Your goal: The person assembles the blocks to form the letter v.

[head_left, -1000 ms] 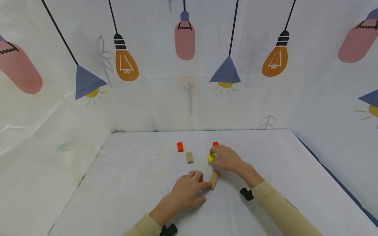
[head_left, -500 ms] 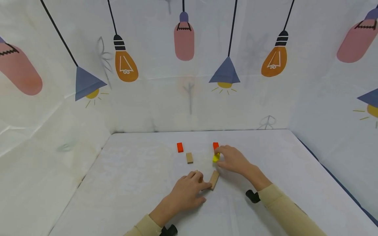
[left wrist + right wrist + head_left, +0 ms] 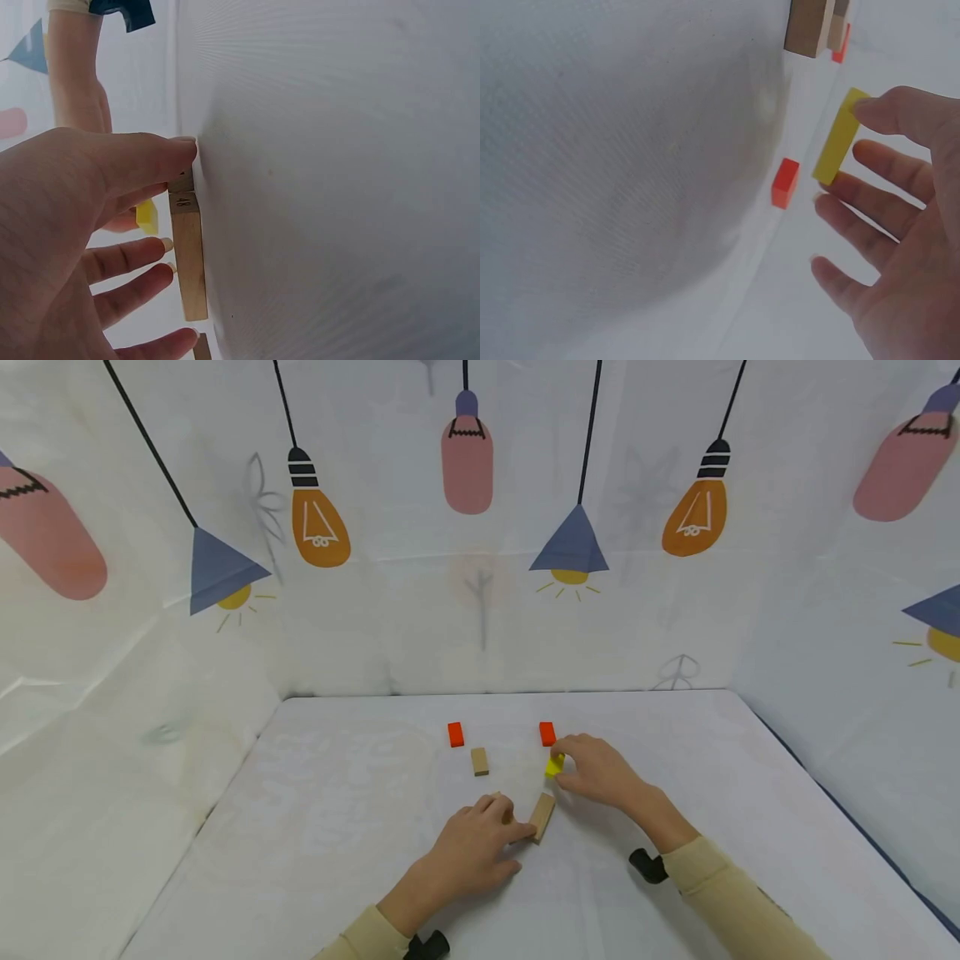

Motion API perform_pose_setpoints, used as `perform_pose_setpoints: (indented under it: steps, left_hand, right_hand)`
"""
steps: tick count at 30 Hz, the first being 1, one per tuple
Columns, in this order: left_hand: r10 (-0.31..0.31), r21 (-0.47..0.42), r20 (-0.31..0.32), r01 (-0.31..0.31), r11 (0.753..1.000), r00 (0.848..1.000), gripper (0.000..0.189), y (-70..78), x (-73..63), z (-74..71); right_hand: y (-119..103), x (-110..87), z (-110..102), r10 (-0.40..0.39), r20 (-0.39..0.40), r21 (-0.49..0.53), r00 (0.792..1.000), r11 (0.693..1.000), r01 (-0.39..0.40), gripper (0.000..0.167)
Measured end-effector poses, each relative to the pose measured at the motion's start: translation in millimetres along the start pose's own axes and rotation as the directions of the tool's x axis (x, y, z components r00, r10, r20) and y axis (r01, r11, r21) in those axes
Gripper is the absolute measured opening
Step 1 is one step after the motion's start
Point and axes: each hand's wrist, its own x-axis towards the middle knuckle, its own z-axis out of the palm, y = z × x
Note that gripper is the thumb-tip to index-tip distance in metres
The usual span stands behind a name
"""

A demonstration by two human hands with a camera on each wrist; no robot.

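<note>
Clearly, the right hand point(image 3: 602, 770) pinches a yellow block point(image 3: 837, 142).

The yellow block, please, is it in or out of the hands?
In: the right hand pinches the yellow block, thumb at one end, finger at the other.

I see a bright yellow block point(image 3: 554, 766) and 2 orange-red blocks point(image 3: 456, 734) against a white table point(image 3: 337, 802), while the wooden blocks point(image 3: 189, 259) are pale tan, 1 marked with a dark 48. The white wall point(image 3: 412, 627) is printed with pink lamps point(image 3: 467, 464), orange bulbs point(image 3: 322, 528) bearing white filament lines, and slate-blue shades point(image 3: 572, 543) with yellow rays, drawn on black cords point(image 3: 589, 435). The sleeves point(image 3: 735, 893) are plain beige, the wrist gear point(image 3: 648, 866) black.
</note>
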Motion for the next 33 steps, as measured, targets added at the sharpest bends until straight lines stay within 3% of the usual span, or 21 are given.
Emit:
perform_pose_setpoints:
  steps: [9, 21, 33]
  left_hand:
    - [0.001, 0.002, -0.007, -0.001, 1.000, 1.000, 0.045, -2.5, -0.5, 3.6]
    - [0.008, 0.006, -0.019, -0.008, 1.000, 1.000, 0.045, -2.6, -1.8, 1.6]
    - [0.017, 0.022, -0.049, -0.016, 1.000, 0.999, 0.043, -1.1, -2.0, 2.5]
  right_hand:
    - [0.6, -0.3, 3.8, 0.045, 0.039, 0.000, 0.998, 0.999, -0.045, 0.022]
    - [1.2, -1.1, 10.1, 0.012, 0.041, -0.010, 0.999, 1.000, -0.011, 0.022]
    - [4.3, -0.2, 17.6, 0.046, 0.077, -0.004, 0.996, 0.999, -0.046, 0.023]
